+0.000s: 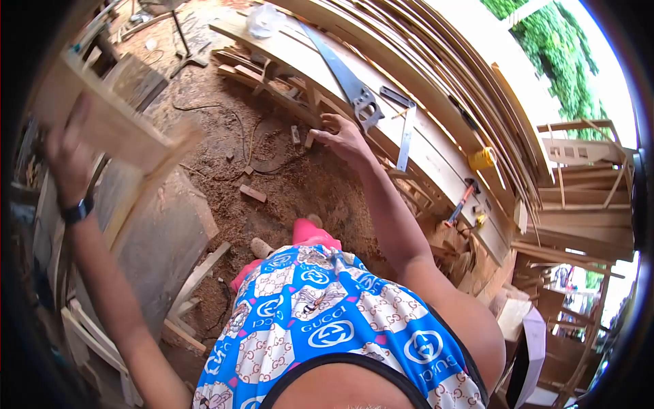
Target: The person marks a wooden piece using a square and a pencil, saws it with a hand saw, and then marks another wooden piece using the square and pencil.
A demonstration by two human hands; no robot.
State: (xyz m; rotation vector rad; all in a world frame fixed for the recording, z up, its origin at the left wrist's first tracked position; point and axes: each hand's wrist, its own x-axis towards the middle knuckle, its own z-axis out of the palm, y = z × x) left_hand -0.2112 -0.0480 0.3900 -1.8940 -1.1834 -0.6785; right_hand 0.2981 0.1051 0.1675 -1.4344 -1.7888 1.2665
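My left hand [67, 158], with a dark watch on the wrist, is raised at the left and grips a pale wooden board [116, 129] that is blurred by motion. My right hand [344, 140] reaches forward to the front edge of the long plank workbench [436, 160], with its fingers curled over that edge. A hand saw [351, 85] lies on the bench just beyond this hand, and a metal square [405, 133] lies to its right.
The ground [272, 184] is covered with sawdust and has a small wood block [253, 193] on it. A yellow tape measure [481, 159] and a red-handled tool [462, 202] lie on the bench. Curved slats [443, 61] are stacked behind it. Wooden frames [586, 204] stand at the right.
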